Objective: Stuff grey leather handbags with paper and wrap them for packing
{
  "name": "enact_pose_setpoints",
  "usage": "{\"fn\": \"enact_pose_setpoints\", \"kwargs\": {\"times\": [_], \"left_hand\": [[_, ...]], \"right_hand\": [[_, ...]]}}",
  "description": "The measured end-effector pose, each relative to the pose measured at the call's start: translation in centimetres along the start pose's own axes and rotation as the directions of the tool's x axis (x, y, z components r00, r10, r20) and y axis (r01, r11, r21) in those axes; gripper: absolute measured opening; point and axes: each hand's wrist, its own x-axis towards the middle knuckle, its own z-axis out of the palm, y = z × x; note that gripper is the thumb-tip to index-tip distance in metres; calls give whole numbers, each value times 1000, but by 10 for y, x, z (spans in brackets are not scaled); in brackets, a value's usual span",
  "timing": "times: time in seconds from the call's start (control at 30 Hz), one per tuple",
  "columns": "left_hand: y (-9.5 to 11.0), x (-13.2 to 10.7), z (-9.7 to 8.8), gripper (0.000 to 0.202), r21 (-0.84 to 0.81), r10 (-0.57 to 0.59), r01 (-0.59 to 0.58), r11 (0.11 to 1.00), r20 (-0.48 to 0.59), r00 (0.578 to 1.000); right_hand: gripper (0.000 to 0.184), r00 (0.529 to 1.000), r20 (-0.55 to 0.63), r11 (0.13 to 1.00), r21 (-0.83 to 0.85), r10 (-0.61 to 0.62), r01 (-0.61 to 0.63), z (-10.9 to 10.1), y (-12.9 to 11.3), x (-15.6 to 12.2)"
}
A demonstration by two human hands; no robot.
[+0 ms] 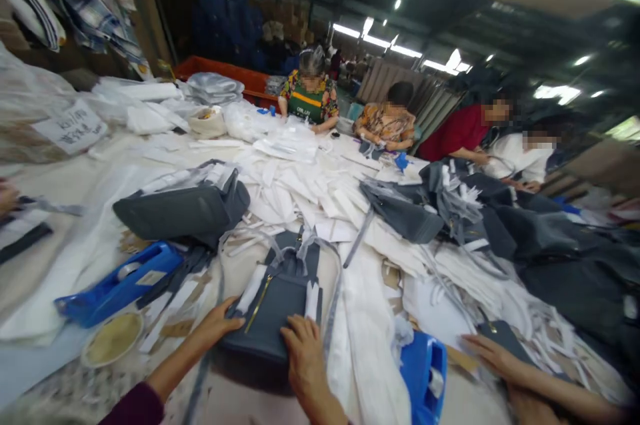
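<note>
A dark grey backpack (pixel 277 301) with a gold zipper lies front up before me. White wrapping covers parts of both its sides, and pale wrapped straps loop from its top. At the bag's lower left edge my left hand (pixel 220 326) grips the side, the thumb on the front and some fingers hidden. My right hand (pixel 306 353) rests on the lower right of the front, its fingers apart. Left of the bag are a blue tape dispenser (pixel 123 281) and a round tub (pixel 113 339) of yellowish stuff. Another blue tape dispenser (pixel 424 375) stands to the right.
Another grey bag (pixel 175 208) lies behind the left dispenser. White strips (pixel 285 191) cover the table's middle, and more grey bags (pixel 540 231) heap at right. A co-worker's hand (pixel 493 355) is at right, with another person's hand at the left edge. Several people work across the table.
</note>
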Motion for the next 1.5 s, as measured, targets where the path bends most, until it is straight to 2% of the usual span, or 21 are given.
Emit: {"fn": "enact_pose_setpoints", "kwargs": {"times": [0.07, 0.1, 0.17, 0.23, 0.27, 0.3, 0.33, 0.37, 0.4, 0.43, 0.47, 0.53, 0.6, 0.67, 0.77, 0.9, 1.03, 1.2, 1.33, 1.5], "left_hand": [[0, -4, 2, 75, 127, 25, -23, 992, -15, 1000], [3, -8, 3, 75, 212, 69, -55, 976, -61, 996], [13, -17, 9, 71, 425, 244, -155, 892, -166, 955], [30, -26, 22, 61, 559, 444, -287, 778, -166, 881], [40, -28, 32, 56, 560, 500, -351, 750, -132, 856], [48, -28, 43, 52, 515, 517, -405, 755, -88, 852], [55, -26, 57, 49, 429, 490, -427, 796, -43, 870], [59, -21, 72, 47, 306, 419, -399, 865, -1, 908], [60, -14, 88, 45, 169, 315, -317, 933, 39, 948], [60, -5, 104, 42, 35, 179, -182, 983, 78, 981], [58, 4, 118, 39, -85, 49, -40, 996, 114, 992], [54, 22, 143, 29, -187, -57, 93, 978, 188, 980], [53, 33, 157, 25, -222, -52, 106, 969, 235, 971], [55, 36, 165, 29, -290, -20, 97, 952, 257, 966], [59, 32, 170, 41, -439, 13, 104, 893, 257, 966], [64, 24, 181, 52, -592, -4, 178, 786, 282, 959], [74, 16, 190, 59, -700, 27, 201, 686, 300, 954], [74, 12, 195, 75, -713, 31, 194, 673, 290, 956], [58, 22, 204, 84, -705, 51, 131, 697, 230, 972], [48, 32, 212, 85, -680, -30, 140, 720, 171, 985]], "right_hand": [[41, 999, 19, 990, 134, 40, -42, -5, -2, -2], [36, 994, -19, 974, 205, 107, -101, -10, 2, -3], [30, 954, -75, 907, 340, 289, -248, -23, 17, -5], [26, 858, -75, 781, 460, 509, -423, -36, 35, -6], [26, 792, -38, 691, 516, 609, -506, -41, 44, -5], [27, 721, 16, 586, 570, 692, -575, -45, 52, -4], [30, 654, 86, 472, 622, 752, -624, -47, 59, -2], [33, 592, 165, 350, 672, 789, -653, -47, 64, 1], [36, 544, 246, 232, 710, 803, -664, -46, 69, 5], [38, 508, 317, 131, 735, 801, -665, -44, 73, 10], [40, 484, 374, 51, 748, 791, -661, -41, 77, 15], [40, 461, 446, -43, 753, 767, -657, -35, 82, 25], [38, 470, 469, -68, 758, 747, -648, -31, 86, 34], [38, 500, 487, -84, 771, 716, -631, -32, 90, 40], [40, 562, 516, -95, 785, 647, -612, -38, 97, 44], [43, 626, 541, -107, 797, 562, -594, -48, 106, 51], [42, 673, 569, -50, 780, 473, -624, -62, 105, 65], [46, 727, 555, 141, 748, 404, -649, -69, 98, 81], [47, 749, 542, 161, 759, 381, -631, -63, 100, 88], [45, 766, 483, 133, 804, 423, -580, -59, 93, 93]]}}
